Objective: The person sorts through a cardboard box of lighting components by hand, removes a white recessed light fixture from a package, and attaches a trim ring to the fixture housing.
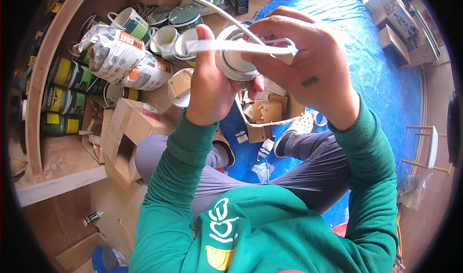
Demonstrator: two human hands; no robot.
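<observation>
Up in front of me, my left hand [206, 90] is wrapped around a round white roll-like thing [235, 66], its thumb upright on the near side and fingertips showing beneath. A flat white strip [217, 12] runs from it toward the upper left, and another length crosses over it, blurred at its left end. My right hand [316, 63] is closed on the strip between thumb and forefinger, close to the roll's right side. Whether the strip is wound on the roll or joined to it I cannot tell. Part of the roll is hidden by my fingers.
Below my hands an open carton [263, 124] holds small brown boxes. Paint buckets [130, 25], tubs and powder sacks [115, 56] crowd a low shelf at left, beside a cardboard box [130, 128]. Blue sheeting [381, 99] covers the floor; a wooden step [394, 45] stands far right.
</observation>
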